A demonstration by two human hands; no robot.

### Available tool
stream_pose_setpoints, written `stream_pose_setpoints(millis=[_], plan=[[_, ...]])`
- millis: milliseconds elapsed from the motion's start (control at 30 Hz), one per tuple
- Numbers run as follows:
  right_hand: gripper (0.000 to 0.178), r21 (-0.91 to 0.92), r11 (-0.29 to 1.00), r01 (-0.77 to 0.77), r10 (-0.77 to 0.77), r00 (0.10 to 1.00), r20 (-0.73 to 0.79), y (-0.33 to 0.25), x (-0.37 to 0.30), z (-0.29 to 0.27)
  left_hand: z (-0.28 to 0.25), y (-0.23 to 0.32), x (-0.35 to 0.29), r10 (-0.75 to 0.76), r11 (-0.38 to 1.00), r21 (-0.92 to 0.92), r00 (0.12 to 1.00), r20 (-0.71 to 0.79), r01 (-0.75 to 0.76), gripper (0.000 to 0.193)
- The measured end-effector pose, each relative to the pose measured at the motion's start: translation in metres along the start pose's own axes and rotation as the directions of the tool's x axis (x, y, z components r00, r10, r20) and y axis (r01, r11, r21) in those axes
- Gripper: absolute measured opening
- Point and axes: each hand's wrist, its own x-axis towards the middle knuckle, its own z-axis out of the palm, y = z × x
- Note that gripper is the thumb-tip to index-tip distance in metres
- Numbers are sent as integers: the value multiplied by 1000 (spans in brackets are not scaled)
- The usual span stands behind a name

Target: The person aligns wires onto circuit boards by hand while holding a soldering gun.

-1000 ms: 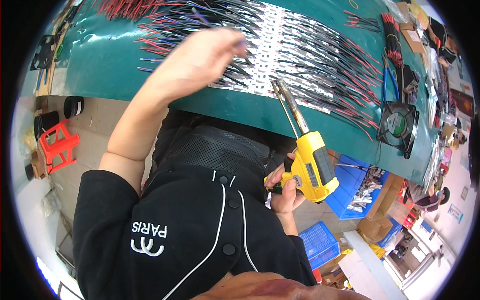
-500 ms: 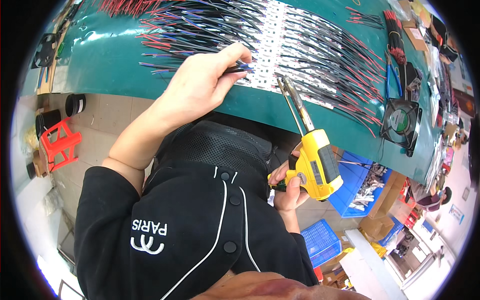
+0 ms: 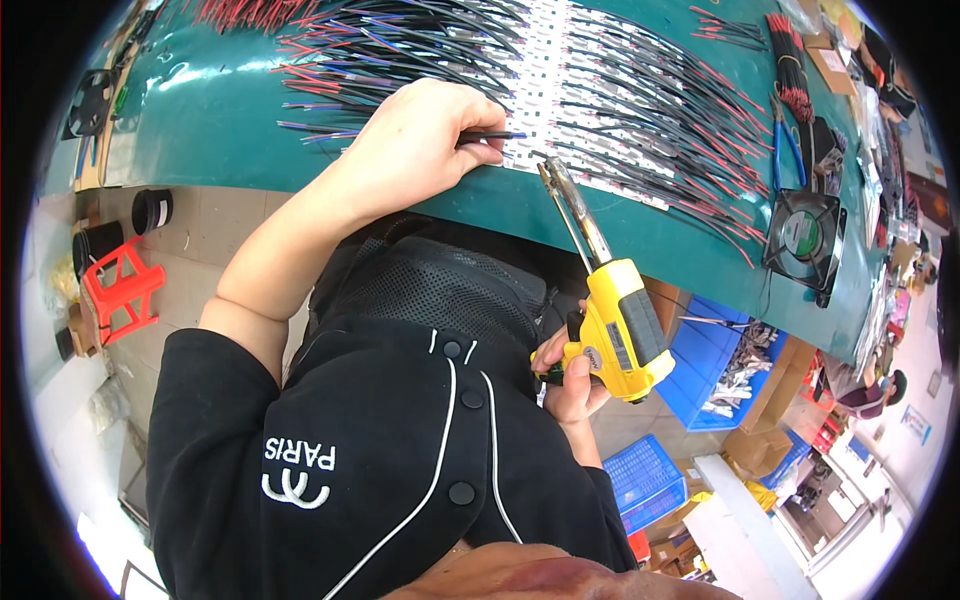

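My left hand (image 3: pixel 425 135) is closed in a pinch on a dark wire (image 3: pixel 513 135), whose end pokes out to the right over the near part of a white circuit board panel (image 3: pixel 540 75). My right hand (image 3: pixel 570 385) grips a yellow soldering gun (image 3: pixel 625 325) below the table edge. The gun's long metal tip points up and to the left, close to the near edge of the panel, a little right of the pinched wire. Rows of black wires (image 3: pixel 640 110) with red ends fan out to the right of the panel. Black, blue and red-ended wires (image 3: pixel 345 65) fan out on its left.
On the green table (image 3: pixel 230 140), a black fan (image 3: pixel 803 238), blue-handled pliers (image 3: pixel 790 150) and a bundle of wires (image 3: pixel 790 85) lie to the right. A blue bin (image 3: pixel 690 385) stands below the right edge. A red stool (image 3: pixel 125 290) is on the floor at left.
My left hand has shifted slightly right, and the wire end now reaches further over the panel. The soldering gun has moved a little left, its tip nearer the wire.
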Motion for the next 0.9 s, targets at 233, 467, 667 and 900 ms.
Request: stream_pose_setpoints(millis=[233,467,667,900], plan=[[57,0,1000,-31,31,999,29,2,-3,-2,2,-6,6,100,982,163,995,-3,-98,18],[43,-15,999,-35,36,999,16,2,-3,0,-6,4,14,-22,973,231,987,157,-15,15],[35,-51,997,-65,67,998,23,1,-2,0,-7,8,18,-93,976,209,980,176,55,13],[33,-63,995,-78,79,997,20,-3,1,4,-6,7,17,-70,975,219,983,168,32,12]])
